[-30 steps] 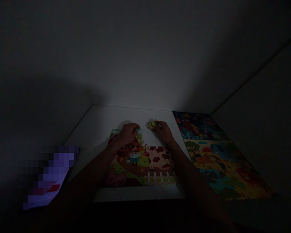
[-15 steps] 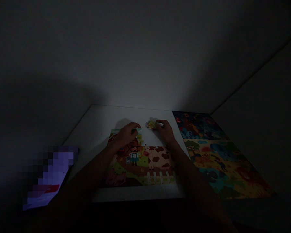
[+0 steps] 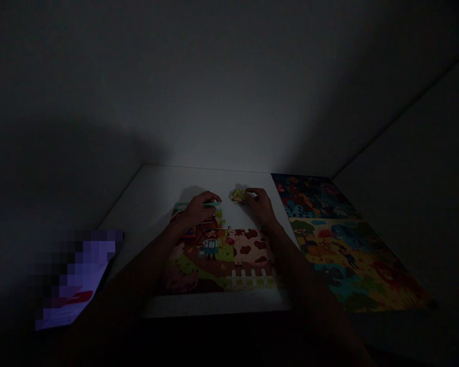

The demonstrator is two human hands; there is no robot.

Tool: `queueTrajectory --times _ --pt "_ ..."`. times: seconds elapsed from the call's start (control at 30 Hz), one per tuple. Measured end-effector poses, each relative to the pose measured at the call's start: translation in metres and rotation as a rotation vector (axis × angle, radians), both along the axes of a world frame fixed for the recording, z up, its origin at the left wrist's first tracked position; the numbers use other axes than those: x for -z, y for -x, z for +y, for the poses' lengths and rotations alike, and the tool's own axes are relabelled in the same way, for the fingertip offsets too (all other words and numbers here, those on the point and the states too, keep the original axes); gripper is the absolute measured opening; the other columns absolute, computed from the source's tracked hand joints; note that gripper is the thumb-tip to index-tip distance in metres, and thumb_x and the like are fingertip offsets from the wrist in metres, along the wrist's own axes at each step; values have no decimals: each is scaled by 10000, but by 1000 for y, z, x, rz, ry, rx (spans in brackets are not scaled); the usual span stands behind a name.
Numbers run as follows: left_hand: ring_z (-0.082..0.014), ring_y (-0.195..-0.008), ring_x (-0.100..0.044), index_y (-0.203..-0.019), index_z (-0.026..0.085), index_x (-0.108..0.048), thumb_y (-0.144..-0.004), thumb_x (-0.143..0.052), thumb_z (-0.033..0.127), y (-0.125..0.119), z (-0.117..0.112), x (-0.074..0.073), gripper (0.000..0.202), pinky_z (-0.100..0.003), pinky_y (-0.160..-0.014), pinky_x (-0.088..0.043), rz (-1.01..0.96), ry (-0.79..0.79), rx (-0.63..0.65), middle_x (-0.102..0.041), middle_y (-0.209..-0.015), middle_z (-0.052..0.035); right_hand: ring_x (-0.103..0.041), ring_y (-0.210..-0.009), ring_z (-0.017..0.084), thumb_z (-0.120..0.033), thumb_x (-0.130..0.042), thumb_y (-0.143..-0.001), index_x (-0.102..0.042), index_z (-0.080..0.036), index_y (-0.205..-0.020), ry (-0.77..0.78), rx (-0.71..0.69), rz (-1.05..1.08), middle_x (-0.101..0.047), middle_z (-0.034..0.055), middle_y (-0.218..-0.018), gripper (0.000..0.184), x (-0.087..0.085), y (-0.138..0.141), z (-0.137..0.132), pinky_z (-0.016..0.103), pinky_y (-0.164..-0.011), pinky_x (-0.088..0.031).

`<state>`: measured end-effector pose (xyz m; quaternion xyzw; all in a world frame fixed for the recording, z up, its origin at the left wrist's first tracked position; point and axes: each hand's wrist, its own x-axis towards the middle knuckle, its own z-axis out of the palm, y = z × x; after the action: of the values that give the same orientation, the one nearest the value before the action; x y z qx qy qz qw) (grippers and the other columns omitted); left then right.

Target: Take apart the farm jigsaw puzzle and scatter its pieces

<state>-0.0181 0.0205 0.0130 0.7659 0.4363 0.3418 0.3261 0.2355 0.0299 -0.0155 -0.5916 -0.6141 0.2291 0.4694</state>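
A partly assembled farm jigsaw puzzle (image 3: 210,265) lies on the white table, with a farmer, a spotted cow, a barn and a white fence on it. My left hand (image 3: 201,209) hovers at its upper left part, over the barn, thumb and forefinger apart with nothing visible between them. A small pile of loose jigsaw puzzle pieces (image 3: 237,195) lies beyond the puzzle. At the pile's right edge, my right hand (image 3: 260,208) has its fingers curled and closed on the pieces. How many pieces it grips is too dark to make out.
To the right lie a dark sea-scene picture (image 3: 313,196) and a yellow savanna picture with animals (image 3: 352,260). A lit, blurred screen (image 3: 87,280) stands at the table's left edge. A wall (image 3: 214,112) rises behind the table.
My left thumb and forefinger have shifted slightly over the barn corner. My right hand stays at the pile with hardly any movement. The view has moved a little.
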Motion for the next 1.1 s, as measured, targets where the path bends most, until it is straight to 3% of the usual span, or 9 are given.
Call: queueTrajectory --times 0.23,0.43,0.6,0.77,0.93,1.1 --pt "-178 -864 -604 -839 197 -639 -634 -562 163 -2 -3 -5 222 -312 -802 -501 -101 82 34 -646 -895 -13 -583 -793 195 -402 -575 -804 -719 -182 -1015 -11 0 -7 -645 109 -1085 338 -1 1 0 373 -795 -510" --pt "-178 -775 -602 -819 200 -638 -631 -599 256 -1 -6 -12 201 -298 -718 -494 -255 249 14 -650 -825 -3 -586 -801 191 -400 -573 -821 -710 -178 -1044 -2 -13 -6 -634 112 -1098 343 0 1 -1 371 -805 -516" --pt "-189 -798 -622 -815 196 -644 -619 -641 295 -3 -1 -9 219 -303 -733 -508 -300 237 -57 -667 -831 -8 -598 -865 207 -394 -586 -813 -706 -181 -1037 9 -19 -12 -633 110 -1097 332 0 0 0 377 -835 -506" --pt "-196 -834 -639 -836 198 -652 -669 -617 292 -6 -2 -6 195 -322 -777 -519 -220 182 -59 -694 -866 -20 -600 -838 204 -410 -578 -814 -702 -173 -1001 1 -26 -3 -645 112 -1076 326 -7 2 -3 367 -804 -497" --pt "-201 -857 -648 -892 191 -638 -721 -634 365 -9 -1 -2 244 -330 -782 -524 -277 171 -149 -701 -919 -36 -589 -764 184 -467 -576 -852 -686 -196 -868 24 -191 -37 -680 45 -860 293 -24 14 -17 310 -721 -464" --pt "-198 -878 -631 -916 201 -619 -707 -666 406 -6 6 1 296 -327 -786 -508 -353 153 -246 -669 -920 -36 -573 -699 161 -536 -570 -878 -677 -202 -881 111 -409 -195 -670 12 -798 351 -36 32 -34 273 -640 -412"
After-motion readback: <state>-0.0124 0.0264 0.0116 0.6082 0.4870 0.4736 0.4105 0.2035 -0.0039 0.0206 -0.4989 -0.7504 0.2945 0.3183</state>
